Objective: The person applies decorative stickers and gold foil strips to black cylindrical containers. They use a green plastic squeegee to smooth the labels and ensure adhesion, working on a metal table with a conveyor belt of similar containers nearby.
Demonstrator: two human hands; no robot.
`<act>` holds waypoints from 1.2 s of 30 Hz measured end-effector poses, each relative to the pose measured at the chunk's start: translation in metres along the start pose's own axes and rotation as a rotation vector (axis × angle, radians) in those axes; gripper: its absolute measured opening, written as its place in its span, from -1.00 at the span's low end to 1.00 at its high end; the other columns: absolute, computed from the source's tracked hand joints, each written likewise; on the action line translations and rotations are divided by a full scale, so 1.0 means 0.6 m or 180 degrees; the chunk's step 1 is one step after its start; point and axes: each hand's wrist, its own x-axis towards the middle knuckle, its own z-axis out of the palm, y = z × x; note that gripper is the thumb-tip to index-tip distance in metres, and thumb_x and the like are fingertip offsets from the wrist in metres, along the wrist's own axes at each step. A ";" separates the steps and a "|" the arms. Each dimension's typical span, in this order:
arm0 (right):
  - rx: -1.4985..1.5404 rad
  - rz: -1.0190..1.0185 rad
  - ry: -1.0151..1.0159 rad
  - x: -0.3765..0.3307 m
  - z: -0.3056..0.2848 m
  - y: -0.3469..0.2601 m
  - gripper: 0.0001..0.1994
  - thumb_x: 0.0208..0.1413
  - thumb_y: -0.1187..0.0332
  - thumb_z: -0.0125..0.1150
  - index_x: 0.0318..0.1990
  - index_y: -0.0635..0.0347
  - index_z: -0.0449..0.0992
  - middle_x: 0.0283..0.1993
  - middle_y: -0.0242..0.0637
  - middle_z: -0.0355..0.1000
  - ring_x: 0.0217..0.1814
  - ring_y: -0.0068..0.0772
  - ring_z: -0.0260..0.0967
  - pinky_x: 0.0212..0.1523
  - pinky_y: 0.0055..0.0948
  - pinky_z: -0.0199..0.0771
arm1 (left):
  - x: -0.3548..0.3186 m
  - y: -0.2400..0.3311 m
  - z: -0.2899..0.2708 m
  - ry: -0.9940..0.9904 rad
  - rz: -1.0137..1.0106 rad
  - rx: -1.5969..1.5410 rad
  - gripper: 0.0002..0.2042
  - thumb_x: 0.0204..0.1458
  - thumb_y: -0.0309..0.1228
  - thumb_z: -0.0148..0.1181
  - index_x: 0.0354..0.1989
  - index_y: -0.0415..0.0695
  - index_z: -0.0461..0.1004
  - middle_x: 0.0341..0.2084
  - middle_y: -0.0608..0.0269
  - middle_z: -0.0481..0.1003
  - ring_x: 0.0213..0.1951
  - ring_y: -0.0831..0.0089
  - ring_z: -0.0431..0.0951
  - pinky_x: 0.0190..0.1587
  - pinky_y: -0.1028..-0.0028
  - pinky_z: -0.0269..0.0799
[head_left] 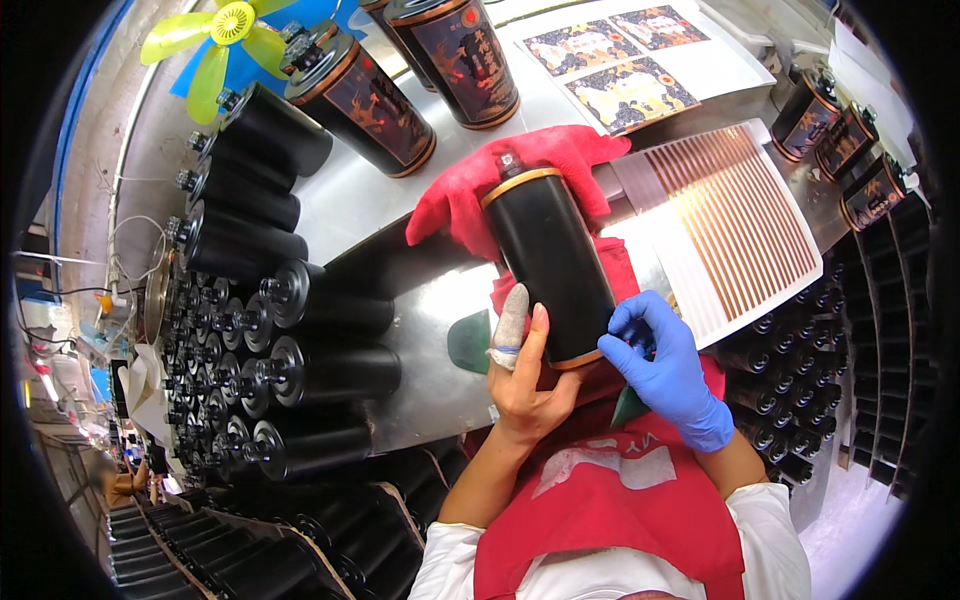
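Observation:
A black cylindrical bottle (pixel 555 255) with copper-coloured bands at shoulder and base leans across a red cloth (pixel 455 205), its clear neck pointing away from me. My left hand (pixel 533 395), a grey cloth cot on one finger, grips the bottle near its base. Against the base's right edge, my blue-gloved right hand (pixel 665 370) has thumb and forefinger pinched together; what lies between them is hidden. Just below that glove shows a dark green pointed piece (pixel 628 407); I cannot tell whether it is held. A flat green piece (pixel 468 342) rests left of my left hand.
On the right lies a white sheet with copper strips (pixel 735 235). Printed label sheets (pixel 625 75) are at the back. Decorated bottles (pixel 455 60) stand behind the cloth, and plain black bottles (pixel 335 372) crowd the left. A yellow-green fan (pixel 232 24) is at the far left.

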 end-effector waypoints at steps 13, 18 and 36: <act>0.0995 0.0183 -0.0208 0.003 -0.018 -0.035 -0.89 0.09 0.50 0.17 -0.22 0.22 0.43 -0.32 -0.52 0.35 -0.39 -0.82 0.19 -0.35 -0.75 0.23 | 0.049 0.049 -0.037 0.0058 -0.0006 0.0207 -0.36 -0.28 -0.42 0.47 0.03 -0.43 0.38 0.03 -0.37 0.35 0.06 -0.08 0.43 0.06 0.29 0.38; 0.0902 0.0042 -0.0208 0.006 -0.016 -0.029 -0.89 0.07 0.51 0.19 -0.24 0.20 0.44 -0.36 -0.57 0.35 -0.43 -0.84 0.16 -0.40 -0.76 0.20 | 0.043 0.054 -0.040 0.0011 -0.0233 0.0190 -0.35 -0.27 -0.42 0.46 0.05 -0.43 0.37 0.03 -0.34 0.36 0.07 -0.04 0.43 0.06 0.31 0.37; 0.2072 0.0930 0.0448 0.035 -0.056 0.058 -0.83 0.18 0.28 0.13 -0.27 0.19 0.50 -0.47 -0.51 0.36 -0.61 -0.75 0.20 -0.60 -0.72 0.17 | 0.011 0.022 -0.014 -0.0018 -0.0151 0.0050 -0.35 -0.29 -0.49 0.46 0.05 -0.43 0.34 -0.05 -0.20 0.44 0.02 0.06 0.47 0.10 0.31 0.33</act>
